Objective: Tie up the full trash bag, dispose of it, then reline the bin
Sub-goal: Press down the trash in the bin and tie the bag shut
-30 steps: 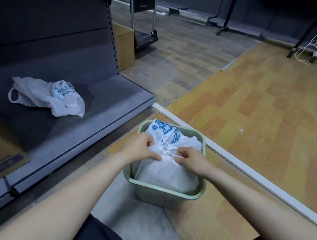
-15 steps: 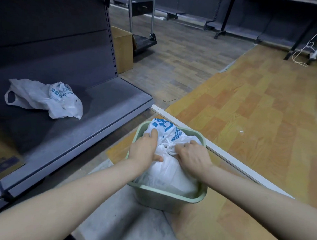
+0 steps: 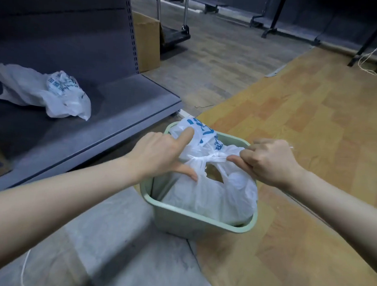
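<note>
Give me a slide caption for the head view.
Both hands tie the white trash bag inside the green bin.

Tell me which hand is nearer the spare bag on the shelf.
Left. The left hand rests on the tied bag, on the side toward the spare bag; the right hand is farther away.

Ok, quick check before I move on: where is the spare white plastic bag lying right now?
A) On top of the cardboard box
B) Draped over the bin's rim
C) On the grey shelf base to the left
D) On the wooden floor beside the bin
C: the spare white plastic bag lies crumpled on the grey shelf base, left of the green bin and apart from it.
</note>
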Tool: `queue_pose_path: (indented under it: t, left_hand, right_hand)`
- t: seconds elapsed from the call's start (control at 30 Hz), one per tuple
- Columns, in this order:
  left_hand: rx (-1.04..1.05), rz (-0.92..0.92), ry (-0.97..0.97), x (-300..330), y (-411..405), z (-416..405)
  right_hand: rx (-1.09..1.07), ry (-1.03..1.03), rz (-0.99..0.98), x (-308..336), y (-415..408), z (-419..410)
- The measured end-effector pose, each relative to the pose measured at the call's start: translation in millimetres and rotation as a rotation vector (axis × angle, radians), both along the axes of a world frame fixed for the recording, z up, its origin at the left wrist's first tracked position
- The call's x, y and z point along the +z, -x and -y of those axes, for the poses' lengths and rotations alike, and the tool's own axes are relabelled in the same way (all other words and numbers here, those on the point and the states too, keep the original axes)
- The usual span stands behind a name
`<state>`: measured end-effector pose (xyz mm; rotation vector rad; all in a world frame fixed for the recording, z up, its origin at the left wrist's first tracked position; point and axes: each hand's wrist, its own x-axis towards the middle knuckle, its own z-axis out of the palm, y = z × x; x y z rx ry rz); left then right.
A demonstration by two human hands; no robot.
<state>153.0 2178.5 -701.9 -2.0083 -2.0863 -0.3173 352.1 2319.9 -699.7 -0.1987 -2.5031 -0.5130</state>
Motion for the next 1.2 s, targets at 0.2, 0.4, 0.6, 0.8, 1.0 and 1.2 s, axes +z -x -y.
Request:
queue_pose_path:
  t: [0.2,0.4,0.6,0.8,1.0,1.2]
  left_hand:
    - [-0.028,0.071,0.073,-7.9,14.7,3.4]
    - [-0.129,-0.141,0.248,-28.0,18.2,15.8]
    - [-0.118,-0.192,0.327,-19.0,7.8,20.9]
    - [-0.151,0.147,0.153,17.7,11.9,28.0]
    - [-0.234,0.920,0.091,25.1,-19.4,14.8]
    - [-0.245,1.173,0.158,13.6,-45.2,4.0]
  right_hand:
    - [-0.019,0.149,0.022,-15.2,-27.6,2.3]
    - [-0.045,0.202,0.104,-38.0,-47.7,12.4]
    - [-0.061,0.241,0.186,-28.1,-55.0,18.3]
    - [-0.140,0.323,0.417,-7.5,-36.0,33.0]
    - [-0.227,0.645,0.435,12.3,-12.8,51.3]
    - [-0.360,0.735,0.485,4.7,4.7,66.2]
